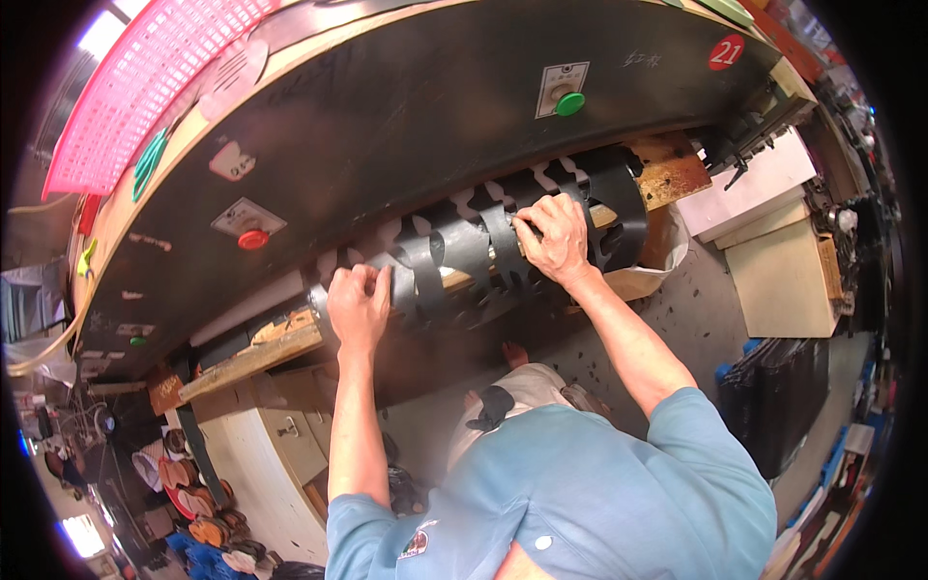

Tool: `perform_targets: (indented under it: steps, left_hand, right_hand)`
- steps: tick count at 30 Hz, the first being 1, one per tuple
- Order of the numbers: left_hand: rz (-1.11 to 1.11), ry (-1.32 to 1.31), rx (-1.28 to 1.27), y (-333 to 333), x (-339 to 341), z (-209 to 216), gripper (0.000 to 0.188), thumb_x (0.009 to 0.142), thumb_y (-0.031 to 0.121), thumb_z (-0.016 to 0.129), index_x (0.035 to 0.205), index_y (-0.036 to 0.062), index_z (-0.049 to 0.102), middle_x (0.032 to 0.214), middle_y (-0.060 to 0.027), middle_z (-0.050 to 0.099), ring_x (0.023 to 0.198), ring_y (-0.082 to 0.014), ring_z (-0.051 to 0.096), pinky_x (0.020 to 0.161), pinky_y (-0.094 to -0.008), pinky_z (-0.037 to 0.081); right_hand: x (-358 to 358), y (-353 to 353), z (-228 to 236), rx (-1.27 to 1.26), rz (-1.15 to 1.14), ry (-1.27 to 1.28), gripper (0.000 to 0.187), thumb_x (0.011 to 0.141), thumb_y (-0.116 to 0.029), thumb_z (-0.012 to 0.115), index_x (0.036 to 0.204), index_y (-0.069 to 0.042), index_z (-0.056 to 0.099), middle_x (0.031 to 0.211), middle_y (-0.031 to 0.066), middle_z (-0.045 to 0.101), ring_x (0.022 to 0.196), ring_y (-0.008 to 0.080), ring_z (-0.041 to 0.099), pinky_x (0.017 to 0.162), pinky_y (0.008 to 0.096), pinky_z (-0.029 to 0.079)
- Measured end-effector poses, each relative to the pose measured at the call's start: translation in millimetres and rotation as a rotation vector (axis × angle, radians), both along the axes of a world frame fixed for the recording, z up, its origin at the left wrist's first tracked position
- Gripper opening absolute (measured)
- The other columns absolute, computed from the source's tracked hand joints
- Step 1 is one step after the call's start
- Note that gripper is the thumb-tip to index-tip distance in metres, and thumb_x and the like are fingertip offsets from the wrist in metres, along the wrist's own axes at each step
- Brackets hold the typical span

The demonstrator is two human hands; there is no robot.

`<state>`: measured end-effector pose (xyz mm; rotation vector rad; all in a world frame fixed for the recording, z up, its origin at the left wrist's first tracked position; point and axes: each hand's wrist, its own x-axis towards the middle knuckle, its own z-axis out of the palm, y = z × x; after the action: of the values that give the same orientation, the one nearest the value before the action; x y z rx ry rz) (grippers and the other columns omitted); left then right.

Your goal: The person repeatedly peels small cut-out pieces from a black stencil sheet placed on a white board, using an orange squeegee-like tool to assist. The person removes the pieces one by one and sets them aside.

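Left hand (358, 307) curls at the black sheet's (464, 247) eight o'clock, its grip impossible to tell; right hand (557, 239), at three o'clock, seems to pinch it. Lying at twelve o'clock from the shirt (570, 483), the sheet is already cut through; clearing it apparently remains.

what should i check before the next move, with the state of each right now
1. Left hand at the black sheet: ok, at its left part.
2. Right hand at the sheet: ok, farther right along it.
3. Both hands off the red button and right green button: ok, apart from both.
4. Firm pinch by both hands: cannot tell, fingertips partly hidden.
5. Cut-outs fully separated: cannot tell, the cut edges are too small to judge.
6. Floor free of scraps: not ok, dark bits lie scattered on it.
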<state>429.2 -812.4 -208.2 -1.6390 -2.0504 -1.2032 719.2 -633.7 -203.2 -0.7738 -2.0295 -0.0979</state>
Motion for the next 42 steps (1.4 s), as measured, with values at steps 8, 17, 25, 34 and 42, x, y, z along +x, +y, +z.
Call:
perform_targets:
  steps: [8, 17, 25, 34, 42]
  left_hand:
    - [0.086, -0.069, -0.070, -2, 5, -5, 0.025, 0.090, 0.022, 0.085, 0.081, 0.0074, 0.066, 0.071, -0.0071, 0.065, 0.077, -0.0304, 0.063, 0.074, -0.0466, 0.050]
    - [0.087, -0.110, -0.023, -3, 10, -13, 0.028, 0.089, 0.021, 0.085, 0.077, 0.0080, 0.062, 0.073, -0.0070, 0.063, 0.077, -0.0306, 0.061, 0.075, -0.0454, 0.048]
    - [0.022, -0.120, -0.084, -18, 10, -5, 0.025, 0.086, 0.014, 0.085, 0.077, 0.0078, 0.063, 0.074, -0.0074, 0.062, 0.077, -0.0317, 0.058, 0.074, -0.0456, 0.046]
    - [-0.147, -0.290, -0.389, 3, -44, 55, 0.023, 0.098, 0.016, 0.078, 0.085, -0.0018, 0.070, 0.074, -0.0197, 0.069, 0.062, -0.0320, 0.067, 0.060, -0.0410, 0.052]
    - [-0.113, -0.010, -0.226, 152, -84, 7, 0.040, 0.105, 0.012, 0.062, 0.141, -0.0056, 0.065, 0.154, -0.0254, 0.059, 0.149, -0.0415, 0.050, 0.125, -0.0494, 0.040]
  right_hand:
    - [0, -1, -2, -0.051, 0.008, -0.028, 0.008, 0.085, -0.014, 0.082, 0.090, -0.014, 0.077, 0.087, -0.0013, 0.066, 0.089, 0.0233, 0.062, 0.080, 0.0395, 0.045]
    - [4, 0, -10, -0.076, 0.058, -0.066, 0.005, 0.088, -0.015, 0.080, 0.092, -0.015, 0.078, 0.088, -0.0024, 0.066, 0.088, 0.0232, 0.060, 0.083, 0.0393, 0.044]
    - [-20, -6, 24, -0.803, 0.092, 0.133, 0.015, 0.092, -0.008, 0.084, 0.102, 0.000, 0.077, 0.091, 0.0037, 0.068, 0.080, 0.0128, 0.058, 0.076, 0.0287, 0.051]
    - [-182, 50, 46, -0.643, 0.134, -0.413, 0.109, 0.073, -0.055, 0.093, 0.157, 0.000, 0.051, 0.162, 0.0350, 0.041, 0.147, 0.0494, 0.044, 0.122, 0.0525, 0.040]
    - [-192, 52, 34, -0.524, 0.073, -0.510, 0.102, 0.063, -0.040, 0.087, 0.153, -0.004, 0.058, 0.157, 0.0336, 0.045, 0.137, 0.0490, 0.047, 0.120, 0.0532, 0.041]
